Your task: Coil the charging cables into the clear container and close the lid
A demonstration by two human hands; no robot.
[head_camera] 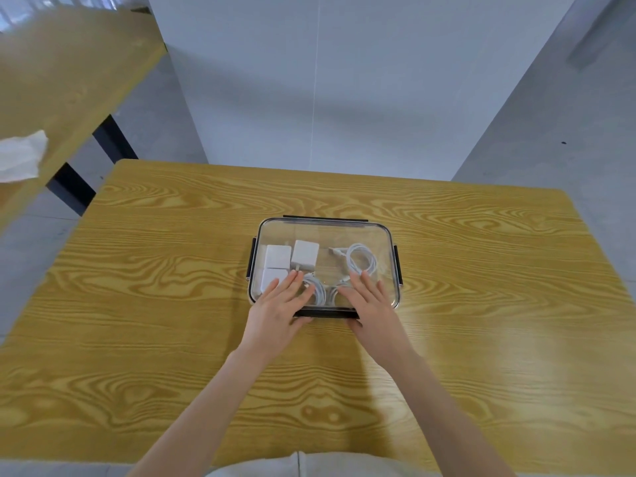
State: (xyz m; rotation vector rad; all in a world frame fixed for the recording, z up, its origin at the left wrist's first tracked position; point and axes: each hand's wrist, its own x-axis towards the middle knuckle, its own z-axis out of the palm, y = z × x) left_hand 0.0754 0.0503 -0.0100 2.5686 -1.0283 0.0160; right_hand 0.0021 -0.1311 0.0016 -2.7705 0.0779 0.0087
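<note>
**Both hands flat on the lid of the cable container**

Head view: The clear container (323, 263) sits near the middle of a wood-grain table (172, 304), with its clear lid (327, 235) lying on top. Black latches show on all four sides; the near latch (327, 314) lies between the two thumbs, and whether any latch is snapped down cannot be told.

The left hand (278, 304) lies flat on the near left part of the lid, fingers straight and slightly spread, gripping nothing. The right hand (370, 301) lies the same way on the near right part, fingers straight and pressing on the lid.

Inside, seen through the lid, three white charger blocks (304, 253) sit at the left. A coiled white cable (361, 259) lies at the far right, its plug end pointing left. Two more white coils (318, 290) lie along the near side, partly hidden under the fingers.

No brand, label or writing can be read on the chargers, cables or container.

At the far left, a white crumpled cloth or tissue (20, 156) rests on a second wooden table (69, 63).
</note>
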